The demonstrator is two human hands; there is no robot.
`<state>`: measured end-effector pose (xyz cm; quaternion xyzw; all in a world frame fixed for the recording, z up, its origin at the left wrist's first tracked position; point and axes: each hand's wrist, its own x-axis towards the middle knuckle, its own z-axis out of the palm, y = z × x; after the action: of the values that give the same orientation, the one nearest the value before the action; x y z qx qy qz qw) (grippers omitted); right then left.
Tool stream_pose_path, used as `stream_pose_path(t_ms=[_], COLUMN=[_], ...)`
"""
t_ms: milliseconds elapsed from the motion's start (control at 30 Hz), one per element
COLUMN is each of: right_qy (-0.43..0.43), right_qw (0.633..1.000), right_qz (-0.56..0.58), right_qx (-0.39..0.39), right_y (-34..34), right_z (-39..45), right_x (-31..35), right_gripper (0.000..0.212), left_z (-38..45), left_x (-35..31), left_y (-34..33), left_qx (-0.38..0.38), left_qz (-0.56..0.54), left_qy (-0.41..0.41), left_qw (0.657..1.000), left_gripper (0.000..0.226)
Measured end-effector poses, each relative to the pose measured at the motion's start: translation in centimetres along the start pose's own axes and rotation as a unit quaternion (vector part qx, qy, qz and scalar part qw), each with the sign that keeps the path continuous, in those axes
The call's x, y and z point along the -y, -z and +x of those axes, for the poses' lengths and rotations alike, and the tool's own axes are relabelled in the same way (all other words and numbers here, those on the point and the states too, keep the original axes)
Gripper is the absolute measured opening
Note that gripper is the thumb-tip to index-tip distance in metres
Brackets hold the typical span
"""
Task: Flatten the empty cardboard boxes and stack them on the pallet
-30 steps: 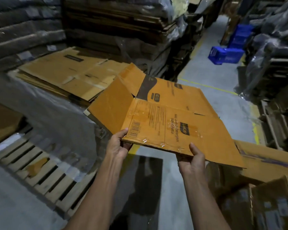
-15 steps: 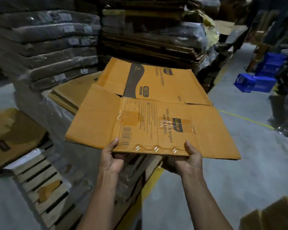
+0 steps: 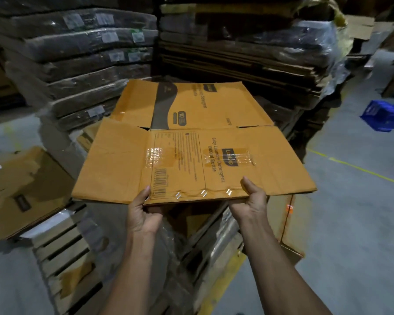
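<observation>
Fingers of the left hand (image 3: 143, 214) and right hand (image 3: 251, 198) pinch the near edge of the flattened box (image 3: 191, 160), now swung level over the wrapped stack's near edge, ready to lay down. Loose cardboard (image 3: 23, 189) lies on the pallet (image 3: 62, 251) alongside, clear of the path.

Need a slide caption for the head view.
Both hands grip a flattened box over stacked cardboard.
</observation>
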<state>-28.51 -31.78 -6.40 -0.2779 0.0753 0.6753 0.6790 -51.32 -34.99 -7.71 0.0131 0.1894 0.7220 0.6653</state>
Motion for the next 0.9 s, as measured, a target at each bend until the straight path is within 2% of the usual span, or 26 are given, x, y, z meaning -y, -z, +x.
stream_pose_path(t_ms=[167,267,300,367,433,600,633,700,767,800,900], right_qy=[-0.048,-0.091,-0.104,-0.125,-0.141,-0.166,-0.163,-0.159,-0.15,-0.15,-0.143], right_qw=[0.998,0.994,0.992,0.988,0.985,0.973,0.971,0.961,0.934,0.912,0.83], right_qz=[-0.028,-0.048,-0.058,-0.08,-0.098,-0.158,-0.177,-0.227,-0.318,-0.374,-0.53], right_qx=[0.02,0.034,0.033,0.034,0.031,0.026,0.012,-0.023,-0.054,-0.071,-0.096], right_y=[-4.5,-7.4,-8.4,-10.5,-12.5,-15.4,-15.4,-15.1,-13.8,-12.7,-9.3], right_z=[7.8,12.6,14.0,16.9,19.7,25.3,26.6,29.2,31.3,32.3,34.8], right_x=[1.5,2.9,3.3,4.3,5.0,5.7,5.5,4.9,4.0,3.6,2.9], right_gripper=[0.026,0.026,0.027,0.031,0.037,0.028,0.028,0.032,0.035,0.034,0.017], left_z=[6.8,10.1,11.0,13.4,15.7,18.6,19.1,20.2,21.5,22.0,22.8], left_x=[1.7,3.5,3.8,4.5,5.2,7.3,7.9,9.4,11.2,12.2,14.4], left_y=[-2.0,-4.1,-4.8,-6.1,-7.0,-8.9,-9.0,-8.4,-6.7,-5.4,-1.7], left_qx=[-0.017,-0.047,-0.053,-0.054,-0.052,-0.065,-0.089,-0.151,-0.254,-0.313,-0.426], left_qz=[-0.014,-0.024,-0.034,-0.072,-0.099,-0.133,-0.134,-0.127,-0.109,-0.087,-0.021], left_qy=[-0.059,-0.106,-0.119,-0.148,-0.17,-0.198,-0.193,-0.172,-0.147,-0.127,-0.052], left_qw=[0.998,0.993,0.991,0.985,0.979,0.969,0.968,0.965,0.95,0.937,0.903], left_gripper=[0.09,0.068,0.071,0.101,0.114,0.098,0.092,0.059,0.027,0.019,0.026])
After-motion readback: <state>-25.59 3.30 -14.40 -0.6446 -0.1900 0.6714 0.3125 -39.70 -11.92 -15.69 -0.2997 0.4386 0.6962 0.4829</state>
